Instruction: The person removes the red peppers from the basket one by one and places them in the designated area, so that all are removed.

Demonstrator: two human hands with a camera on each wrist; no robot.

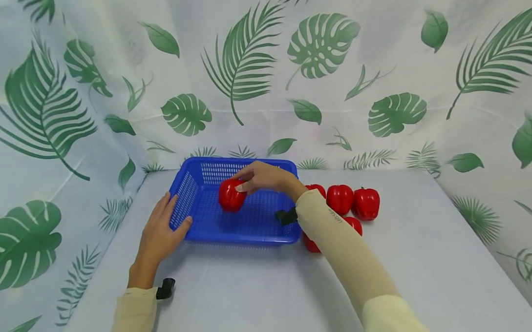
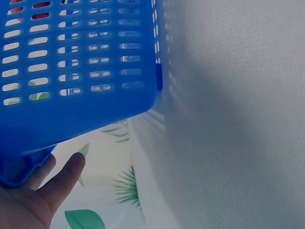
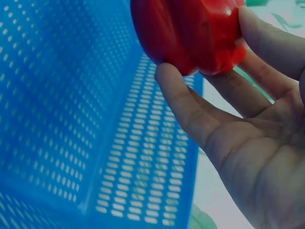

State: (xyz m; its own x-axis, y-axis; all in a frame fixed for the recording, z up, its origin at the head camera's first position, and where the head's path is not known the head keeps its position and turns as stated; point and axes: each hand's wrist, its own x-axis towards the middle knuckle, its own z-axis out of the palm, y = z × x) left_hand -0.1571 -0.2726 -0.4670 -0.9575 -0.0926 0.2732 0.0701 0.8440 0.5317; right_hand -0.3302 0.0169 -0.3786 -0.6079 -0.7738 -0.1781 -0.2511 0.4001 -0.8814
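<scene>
A glossy red bell pepper point(image 1: 231, 196) is pinched between the thumb and fingers of my right hand point(image 1: 265, 178), over the inside of a blue plastic basket point(image 1: 241, 237). In the right wrist view the fingertips press on the lower side of the pepper point(image 3: 190, 33), with the perforated basket wall point(image 3: 143, 157) behind it. My left hand point(image 1: 160, 228) rests at the basket's left rim, fingers straight and thumb spread. The left wrist view shows that hand point(image 2: 43, 195) beside the basket's corner and slotted side point(image 2: 76, 71).
Several more red bell peppers point(image 1: 366, 203) stand on the white table point(image 1: 421, 269) right of the basket, some partly hidden by my right sleeve point(image 1: 346, 252). A leaf-printed cloth point(image 1: 260, 87) hangs behind and along both sides.
</scene>
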